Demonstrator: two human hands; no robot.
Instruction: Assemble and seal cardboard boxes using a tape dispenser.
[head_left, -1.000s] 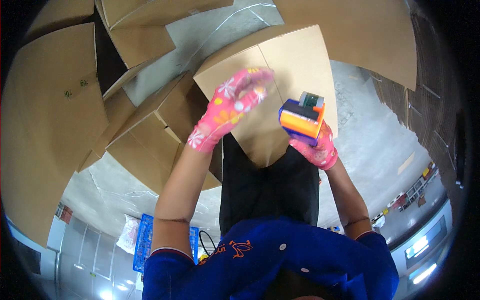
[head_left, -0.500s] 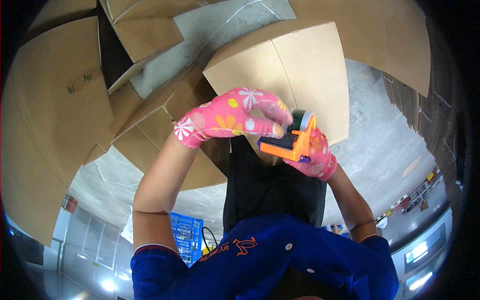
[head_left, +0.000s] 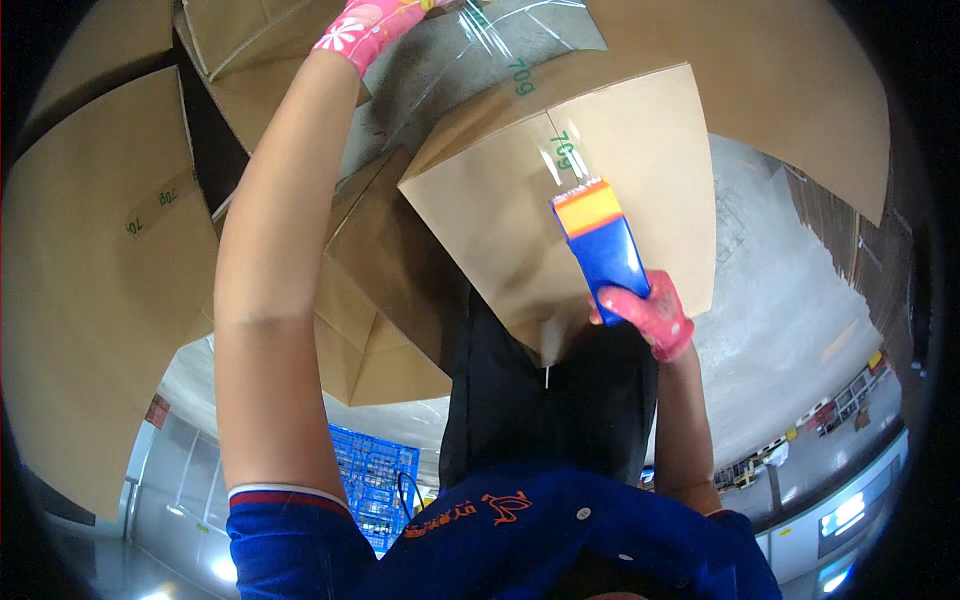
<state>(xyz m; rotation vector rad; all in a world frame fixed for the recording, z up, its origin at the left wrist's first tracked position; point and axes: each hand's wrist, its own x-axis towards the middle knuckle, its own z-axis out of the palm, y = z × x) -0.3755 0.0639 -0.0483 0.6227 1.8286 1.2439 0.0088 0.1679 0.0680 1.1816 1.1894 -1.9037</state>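
Observation:
My right hand (head_left: 655,315), in a pink flowered glove, is closed round a blue and orange tape dispenser (head_left: 605,240). The dispenser lies against the pale face of a cardboard box (head_left: 650,160), near its seam. From its orange end a strip of clear packing tape (head_left: 562,150) with green print runs up over the box's far edge. My left arm is stretched far forward. The gloved left hand (head_left: 380,25) is partly cut off by the upper edge, its fingertips at the tape's far stretch, apparently pinching it.
Open cardboard boxes (head_left: 365,345) crowd the left and far left, with a large cardboard panel (head_left: 100,270) at the left edge. More cardboard (head_left: 770,90) stands at the far right. Grey floor (head_left: 770,290) shows on the right, and a blue plastic crate (head_left: 370,470) at the lower left.
My left hand has moved from beside the dispenser to the upper edge, and a long strip of tape is now drawn out. The dispenser has turned and lies against the box.

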